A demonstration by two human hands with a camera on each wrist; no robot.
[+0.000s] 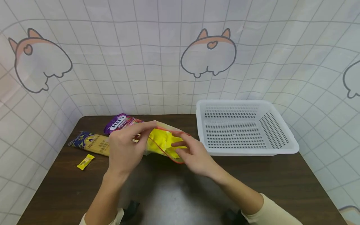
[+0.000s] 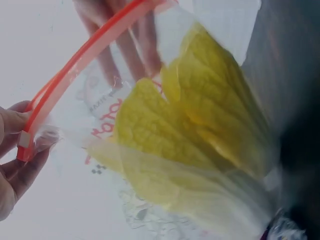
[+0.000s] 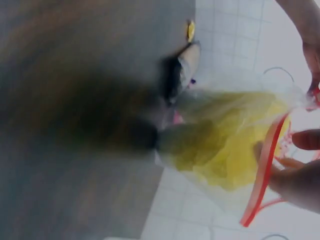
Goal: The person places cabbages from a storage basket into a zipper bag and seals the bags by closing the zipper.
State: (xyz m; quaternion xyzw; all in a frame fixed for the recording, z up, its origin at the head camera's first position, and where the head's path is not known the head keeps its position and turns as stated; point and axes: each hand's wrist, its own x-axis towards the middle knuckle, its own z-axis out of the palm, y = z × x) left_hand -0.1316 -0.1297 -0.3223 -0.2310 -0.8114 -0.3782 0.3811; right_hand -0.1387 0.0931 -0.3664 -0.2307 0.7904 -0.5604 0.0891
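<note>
A clear zip bag [image 2: 75, 130] with a red zip edge is held up over the table, with yellow leaf-like pieces [image 2: 200, 110] inside. My left hand [image 1: 126, 147] pinches the bag's corner beside the zip's slider [image 2: 25, 139], thumb and fingers meeting there. At the right side of the mouth is my right hand [image 1: 194, 153]; its fingers [image 2: 135, 50] extend, fairly straight, past the red edge and show through the plastic. The mouth gapes between the hands. A purple Fox's candy bag [image 1: 119, 122] lies behind my left hand, partly hidden.
A long yellow and blue packet [image 1: 94, 143] lies at the left, partly covered by my left hand. In front of it is a small yellow wrapped sachet [image 1: 85, 162]. A white slotted basket [image 1: 247, 153] stands at the back right, before the tiled-pattern curtain [image 1: 168, 78].
</note>
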